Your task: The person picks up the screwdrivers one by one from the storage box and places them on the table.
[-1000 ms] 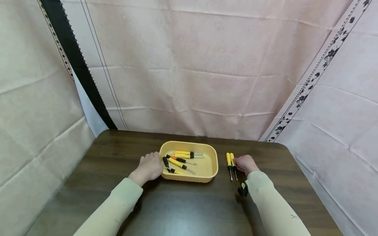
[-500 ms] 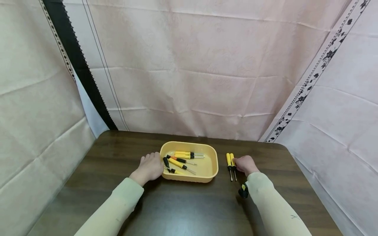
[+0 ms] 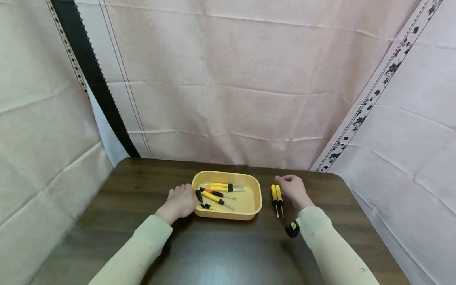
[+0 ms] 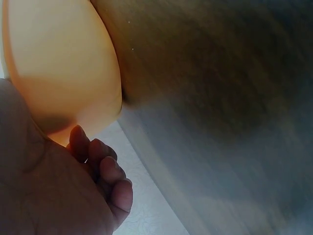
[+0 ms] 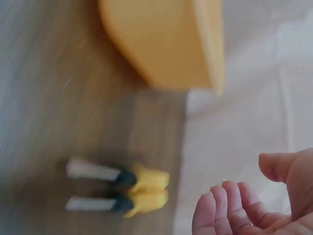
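Observation:
A yellow plastic tray (image 3: 255,198) stands on the table with several screwdrivers in it, most with yellow and black handles. My left hand (image 3: 181,201) holds the tray's left end; in the left wrist view its fingers (image 4: 113,171) curl beside the outer wall, and the thumb tip is hidden. Right of the tray lie two yellow-and-black screwdrivers, a left one (image 3: 274,193) and a right one (image 3: 279,193), side by side with shafts toward me. My right hand (image 3: 293,190) is raised just beside their handles, touching neither; in the right wrist view its fingers (image 5: 234,203) and thumb are apart, holding nothing.
The dark wooden table (image 3: 228,249) ends at a hanging pale cloth (image 3: 228,99) behind the tray. More cloth hangs at the left and right sides. A small black device (image 3: 292,228) sits at the right wrist.
My right hand has let go of the right-hand screwdriver and moved up and away from it. Both screwdrivers stay side by side. The left hand has stayed at the tray.

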`<action>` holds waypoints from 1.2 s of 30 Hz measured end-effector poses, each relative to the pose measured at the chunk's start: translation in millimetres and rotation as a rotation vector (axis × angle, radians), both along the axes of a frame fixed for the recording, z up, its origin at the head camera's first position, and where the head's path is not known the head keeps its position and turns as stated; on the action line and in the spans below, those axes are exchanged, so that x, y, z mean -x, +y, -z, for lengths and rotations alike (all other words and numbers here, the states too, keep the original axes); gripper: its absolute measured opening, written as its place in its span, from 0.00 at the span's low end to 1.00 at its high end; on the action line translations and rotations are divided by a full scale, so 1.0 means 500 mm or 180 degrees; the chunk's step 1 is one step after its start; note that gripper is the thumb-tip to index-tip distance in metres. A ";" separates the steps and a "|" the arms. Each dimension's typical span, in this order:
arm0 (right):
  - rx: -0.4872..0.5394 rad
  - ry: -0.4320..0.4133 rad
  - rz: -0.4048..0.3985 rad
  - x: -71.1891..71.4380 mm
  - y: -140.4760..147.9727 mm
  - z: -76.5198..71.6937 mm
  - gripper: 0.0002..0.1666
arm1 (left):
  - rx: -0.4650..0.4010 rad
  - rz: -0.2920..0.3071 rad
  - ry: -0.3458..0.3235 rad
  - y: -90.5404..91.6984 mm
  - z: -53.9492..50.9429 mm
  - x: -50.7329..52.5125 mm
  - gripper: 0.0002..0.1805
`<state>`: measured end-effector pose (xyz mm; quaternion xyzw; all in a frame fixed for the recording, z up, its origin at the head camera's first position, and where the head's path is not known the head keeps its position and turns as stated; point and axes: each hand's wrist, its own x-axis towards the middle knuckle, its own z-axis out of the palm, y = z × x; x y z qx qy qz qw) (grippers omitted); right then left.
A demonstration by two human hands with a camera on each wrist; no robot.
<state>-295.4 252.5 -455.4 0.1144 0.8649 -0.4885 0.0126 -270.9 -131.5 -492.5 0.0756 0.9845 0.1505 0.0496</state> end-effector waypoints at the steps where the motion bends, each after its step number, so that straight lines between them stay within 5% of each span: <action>1: 0.0020 0.0035 -0.0052 -0.001 -0.014 -0.009 0.30 | 0.0002 -0.0006 0.0009 -0.001 -0.001 0.000 0.19; 8: 0.0159 0.0074 -0.0380 -0.012 -0.123 -0.046 0.26 | -0.0046 0.0005 0.0014 -0.006 -0.003 -0.003 0.18; 20: 0.0759 -0.0098 -0.1021 -0.006 -0.219 0.003 0.24 | -0.0061 -0.0017 0.0011 -0.005 0.005 -0.004 0.19; 29: 0.0699 -0.0131 -0.1304 -0.014 -0.273 0.037 0.22 | -0.0042 -0.0017 -0.0056 0.001 0.006 -0.006 0.21; 36: 0.0244 -0.0142 -0.1404 -0.012 -0.302 0.052 0.12 | -0.0018 -0.0035 0.0001 0.002 0.000 -0.004 0.20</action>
